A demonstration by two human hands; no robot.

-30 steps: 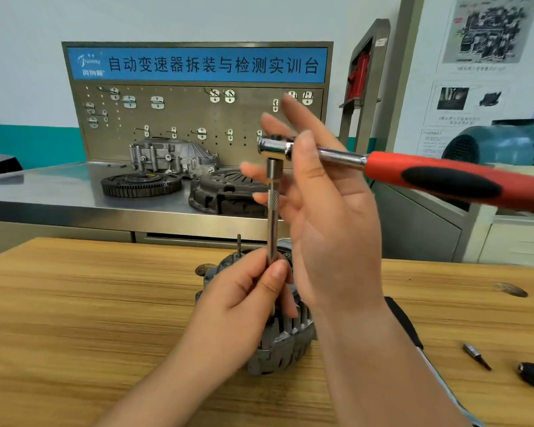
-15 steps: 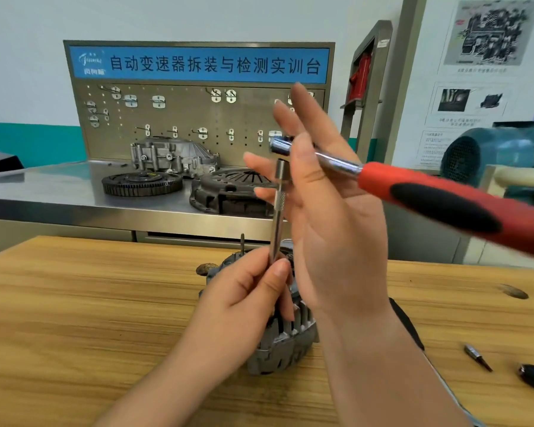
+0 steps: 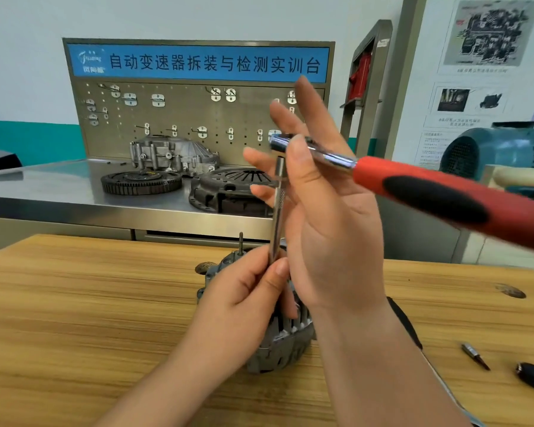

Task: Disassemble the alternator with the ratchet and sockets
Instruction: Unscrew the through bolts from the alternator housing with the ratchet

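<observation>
Below centre, at 6 o'clock, the grey finned metal alternator (image 3: 284, 343) stands on the pale wooden table (image 3: 74, 303). The left hand (image 3: 247, 291) pinches the foot of the slim steel extension bar (image 3: 277, 211), probably to keep its hidden tip seated. The right hand (image 3: 330, 229), fingers splayed, thumb-clamps the head of the red-and-black-handled chrome ratchet (image 3: 429, 195). Its handle points to 4 o'clock, likely placed for a swing.

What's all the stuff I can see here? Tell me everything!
alternator: one, grey, on the wooden table
ratchet: one, red-and-black handle, above the alternator
extension bar: one, silver, under the ratchet's head
bit: one, silver, table's right side
toothed ring: one, dark, steel bench behind
clutch cover: one, dark, steel bench
housing: one, silver, steel bench
left hand: pinches the extension bar low
right hand: pinches the ratchet near its head
</observation>
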